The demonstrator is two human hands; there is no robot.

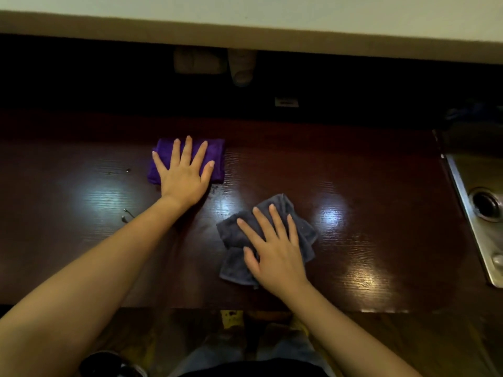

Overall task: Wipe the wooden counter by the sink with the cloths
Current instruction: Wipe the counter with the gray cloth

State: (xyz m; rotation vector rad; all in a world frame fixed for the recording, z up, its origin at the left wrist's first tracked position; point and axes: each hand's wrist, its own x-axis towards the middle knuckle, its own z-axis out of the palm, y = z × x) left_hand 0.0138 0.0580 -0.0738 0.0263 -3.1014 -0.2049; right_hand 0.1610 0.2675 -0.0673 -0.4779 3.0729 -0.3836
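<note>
On the dark glossy wooden counter (353,213), the left hand (183,176) lies flat, fingers spread, on a folded purple cloth (216,152); the right hand (275,254), nearer, presses open-palmed on a crumpled grey cloth (231,235); a steel sink (468,213) sits far right.

Scene is dim overall. Overhead light throws several white glare patches on the glossy wooden counter (353,186), at its middle and toward its right edge. The back edge sinks into near-black shadow. Wide-angle bending shows at the frame edges. Detail is soft and slightly blurred throughout.
</note>
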